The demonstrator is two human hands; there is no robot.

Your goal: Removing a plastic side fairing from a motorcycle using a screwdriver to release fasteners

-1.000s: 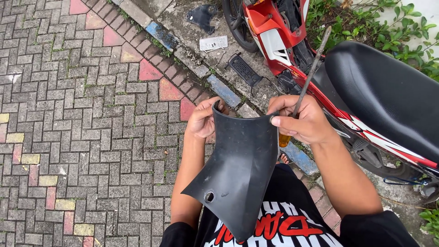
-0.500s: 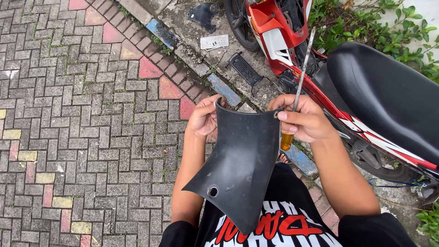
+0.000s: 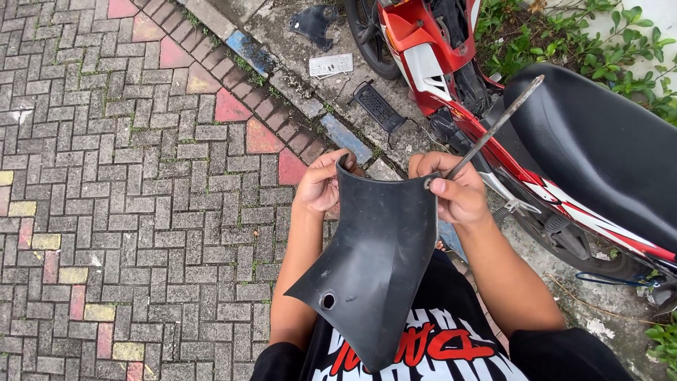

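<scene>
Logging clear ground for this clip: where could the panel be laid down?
Bare brick paving fills the ground beside the left hand. Crowded: the kerb strip by the motorbike, with a black grille, a white plate and a dark scrap. Both hands hold the panel.

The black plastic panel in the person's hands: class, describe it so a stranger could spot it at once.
Beside the red motorcycle with its black seat, both hands hold up a curved black plastic panel. Unlike the smaller black pieces lying on the ground, it is raised and has a round hole near its lower corner.
</scene>
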